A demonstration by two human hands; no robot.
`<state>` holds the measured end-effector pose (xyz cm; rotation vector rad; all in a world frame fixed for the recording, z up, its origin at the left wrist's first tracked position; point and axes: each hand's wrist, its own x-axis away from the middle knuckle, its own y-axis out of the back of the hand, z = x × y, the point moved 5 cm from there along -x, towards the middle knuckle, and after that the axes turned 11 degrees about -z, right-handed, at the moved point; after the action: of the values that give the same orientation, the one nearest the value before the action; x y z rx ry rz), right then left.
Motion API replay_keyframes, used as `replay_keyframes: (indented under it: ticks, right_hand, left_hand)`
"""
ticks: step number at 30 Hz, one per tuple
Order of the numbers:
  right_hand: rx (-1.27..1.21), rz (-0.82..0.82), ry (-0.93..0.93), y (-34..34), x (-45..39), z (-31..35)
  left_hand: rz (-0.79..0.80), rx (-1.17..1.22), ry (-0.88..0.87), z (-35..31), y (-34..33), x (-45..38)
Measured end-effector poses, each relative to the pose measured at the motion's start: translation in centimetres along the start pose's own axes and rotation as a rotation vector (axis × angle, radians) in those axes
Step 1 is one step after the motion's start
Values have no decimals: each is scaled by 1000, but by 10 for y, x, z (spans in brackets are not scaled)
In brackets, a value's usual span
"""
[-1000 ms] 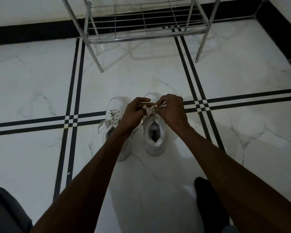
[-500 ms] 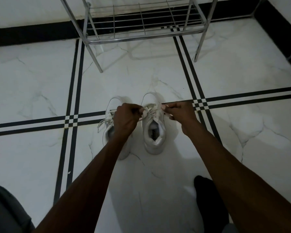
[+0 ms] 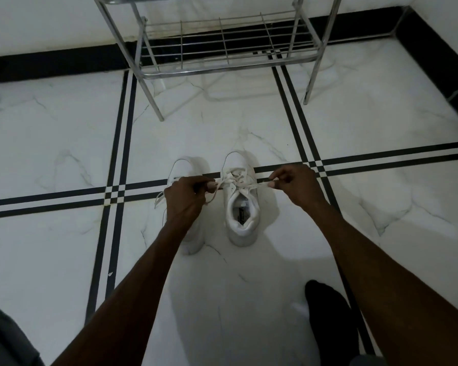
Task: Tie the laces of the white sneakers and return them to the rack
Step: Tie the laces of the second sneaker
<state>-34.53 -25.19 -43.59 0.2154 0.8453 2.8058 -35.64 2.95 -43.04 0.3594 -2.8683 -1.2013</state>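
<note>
Two white sneakers stand side by side on the marble floor, toes pointing away from me. The right sneaker (image 3: 240, 207) is in full view, its laces (image 3: 238, 182) stretched out to both sides. My left hand (image 3: 187, 198) pinches one lace end left of the shoe. My right hand (image 3: 296, 184) pinches the other end on the right. Much of the left sneaker (image 3: 185, 167) is hidden under my left hand and forearm, and its loose lace trails to the left.
A metal wire shoe rack (image 3: 222, 46) stands against the white wall, beyond the sneakers, its lower shelf bare. Black stripes cross the white floor. A dark foot (image 3: 328, 315) is at the lower right and grey cloth at the lower left corner.
My hands were together over the right sneaker's tongue. They have drawn apart sideways, pulling the lace ends taut. The view has tilted up slightly, showing more of the rack.
</note>
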Motion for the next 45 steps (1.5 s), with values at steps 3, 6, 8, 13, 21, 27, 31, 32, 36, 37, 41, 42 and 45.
replay_keyframes:
  ticks: [3, 6, 8, 13, 21, 27, 31, 32, 36, 37, 41, 42, 45]
  right_hand:
    - [71, -24, 87, -3, -1, 6]
    - [100, -56, 122, -3, -2, 3]
    - [108, -85, 128, 0, -2, 1]
    - [237, -137, 160, 13, 1, 1]
    - [470, -108, 233, 1, 4, -18]
    - [482, -73, 115, -2, -6, -28]
    - [345, -45, 137, -2, -7, -31]
    - [316, -23, 151, -3, -5, -30]
    - [180, 67, 223, -15, -1, -10]
    - [152, 109, 265, -22, 1, -2]
    - [145, 204, 328, -41, 10, 18]
    - [145, 181, 346, -42, 10, 19]
    - [130, 110, 344, -40, 11, 20]
  left_hand:
    - [-51, -112, -96, -3, -1, 2]
    - [-93, -276, -153, -2, -5, 2]
    - [-100, -365, -189, 0, -6, 5]
    - [-108, -576, -376, -5, -7, 12]
    - [-75, -756, -516, -10, -8, 8]
    - [-33, -735, -445, -3, -14, 5]
    - [42, -565, -356, -1, -16, 4]
    - [61, -528, -348, -1, -18, 4]
    - [198, -363, -305, -10, -29, 3]
    - [254, -326, -292, -15, -33, 3]
    - [353, -305, -296, -32, -38, 1]
    - [332, -325, -301, -33, -38, -1]
    - [282, -387, -303, -30, -41, -3]
